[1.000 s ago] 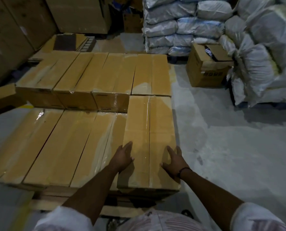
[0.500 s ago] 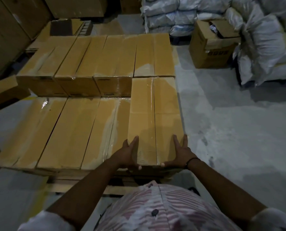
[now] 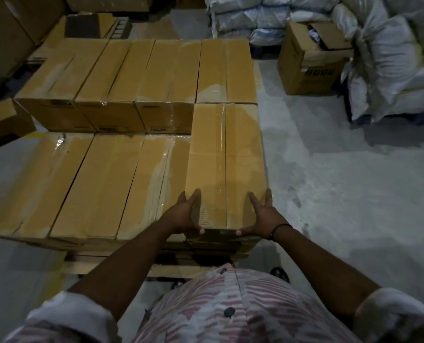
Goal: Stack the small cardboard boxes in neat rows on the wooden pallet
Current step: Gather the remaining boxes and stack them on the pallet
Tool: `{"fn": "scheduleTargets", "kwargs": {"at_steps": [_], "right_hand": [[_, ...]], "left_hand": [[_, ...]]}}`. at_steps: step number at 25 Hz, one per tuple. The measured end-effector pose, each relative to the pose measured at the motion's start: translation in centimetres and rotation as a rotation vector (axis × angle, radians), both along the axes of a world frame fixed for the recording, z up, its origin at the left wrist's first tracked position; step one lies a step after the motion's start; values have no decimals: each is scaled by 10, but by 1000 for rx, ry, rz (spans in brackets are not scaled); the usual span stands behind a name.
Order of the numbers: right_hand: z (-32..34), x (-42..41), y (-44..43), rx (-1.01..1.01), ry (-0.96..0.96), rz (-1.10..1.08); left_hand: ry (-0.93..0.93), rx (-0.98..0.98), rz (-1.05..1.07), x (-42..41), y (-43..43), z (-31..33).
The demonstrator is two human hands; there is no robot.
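A long tan taped cardboard box (image 3: 225, 154) lies at the right end of the near row, one layer above the several boxes (image 3: 99, 184) beside it. Its far end meets the taller back row of boxes (image 3: 131, 70). My left hand (image 3: 183, 214) and my right hand (image 3: 263, 214) rest on its near end, fingers straight on the top and thumbs spread onto the near face. Slats of the wooden pallet (image 3: 107, 266) show under the stack, just in front of me.
An open brown carton (image 3: 310, 68) stands on the grey concrete floor (image 3: 342, 194) at the back right, next to piled white sacks (image 3: 391, 65). Another cardboard box (image 3: 3, 120) pokes in from the left edge, and large cartons line the far left.
Both hands slid back along the box top to its near end, and the thumbs dropped onto the near face. The box now sits against the back row.
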State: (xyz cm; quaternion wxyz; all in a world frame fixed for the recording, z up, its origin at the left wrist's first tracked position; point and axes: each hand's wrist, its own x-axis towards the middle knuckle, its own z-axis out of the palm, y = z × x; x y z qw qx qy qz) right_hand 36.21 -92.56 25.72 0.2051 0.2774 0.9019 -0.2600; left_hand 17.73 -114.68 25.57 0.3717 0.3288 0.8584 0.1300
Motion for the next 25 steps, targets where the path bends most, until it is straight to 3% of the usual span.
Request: {"fn": "scheduleTargets", "kwargs": {"at_steps": [25], "right_hand": [[8,5,-15,36,2,-74]], "left_hand": [[129,-36,-50,4,-6,-8]]}}
